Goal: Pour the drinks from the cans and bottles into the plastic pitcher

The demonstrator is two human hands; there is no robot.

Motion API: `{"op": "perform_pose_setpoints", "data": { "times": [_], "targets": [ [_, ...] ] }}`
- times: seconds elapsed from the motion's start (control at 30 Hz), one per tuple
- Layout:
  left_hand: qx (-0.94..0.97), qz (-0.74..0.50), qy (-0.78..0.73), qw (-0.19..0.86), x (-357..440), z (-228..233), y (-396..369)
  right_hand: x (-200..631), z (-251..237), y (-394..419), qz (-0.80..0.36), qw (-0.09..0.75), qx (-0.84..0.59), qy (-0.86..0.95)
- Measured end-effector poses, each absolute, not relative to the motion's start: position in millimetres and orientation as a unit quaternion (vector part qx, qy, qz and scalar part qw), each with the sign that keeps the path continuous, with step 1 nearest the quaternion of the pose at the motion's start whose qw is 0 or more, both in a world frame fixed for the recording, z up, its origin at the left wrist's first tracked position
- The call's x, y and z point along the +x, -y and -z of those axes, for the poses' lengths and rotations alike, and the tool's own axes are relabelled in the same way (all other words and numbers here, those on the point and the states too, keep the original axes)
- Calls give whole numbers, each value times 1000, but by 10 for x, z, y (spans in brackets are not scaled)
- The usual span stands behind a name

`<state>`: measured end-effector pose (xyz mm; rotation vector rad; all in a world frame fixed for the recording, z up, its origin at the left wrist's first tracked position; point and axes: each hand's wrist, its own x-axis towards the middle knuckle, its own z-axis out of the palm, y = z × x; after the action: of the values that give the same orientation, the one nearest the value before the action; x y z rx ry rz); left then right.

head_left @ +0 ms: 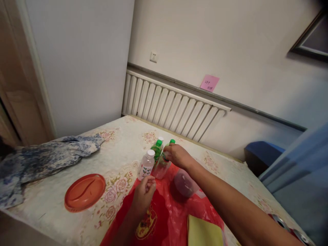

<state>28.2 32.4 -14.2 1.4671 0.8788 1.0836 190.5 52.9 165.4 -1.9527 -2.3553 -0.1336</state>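
My right hand point(176, 155) reaches across and is closed around the top of a clear plastic bottle point(160, 169); its fingers partly hide the neck. Just left of that bottle stands a clear bottle with a white cap point(146, 166) and a printed plant label. Green-capped bottles, one of them a green bottle point(156, 147), are close behind. My left hand point(145, 192) is in front of the white-capped bottle, its fingers curled with nothing visible in them. Under both hands lies a red plastic bag point(176, 213) with a gold-coloured print.
A round clear container point(185, 183) and a folded yellow cloth point(205, 232) rest on the red plastic. To the left are an orange-red lid point(85, 192) and blue-patterned fabric point(56, 159). Cans point(280, 222) stand at right. A radiator point(169, 104) lines the wall behind the table.
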Motion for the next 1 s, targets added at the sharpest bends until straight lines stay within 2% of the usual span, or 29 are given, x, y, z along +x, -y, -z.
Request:
{"op": "perform_pose_setpoints", "data": {
  "times": [0.2, 0.33, 0.6, 0.8, 0.93, 1.0],
  "targets": [
    [649, -509, -377, 422, 289, 27, -298, 1853, -2048, -120, 49, 104, -588, 801],
    [676, -487, -332, 443, 275, -77, -261, 1746, -2187, 191, -4, 147, -548, 823],
    [713, -416, -294, 482, 233, -152, -156, 1684, -2113, 609, -55, 167, -545, 820],
    [730, -399, -286, 475, 206, -189, -122, 1869, -1874, 832, -100, 301, -544, 777],
    [735, -377, -270, 494, 192, -189, -107, 2046, -1707, 968, -196, 414, -597, 658],
    [731, -373, -273, 502, 179, -189, -117, 2133, -1624, 1061, -258, 445, -616, 596]
  ]
}}
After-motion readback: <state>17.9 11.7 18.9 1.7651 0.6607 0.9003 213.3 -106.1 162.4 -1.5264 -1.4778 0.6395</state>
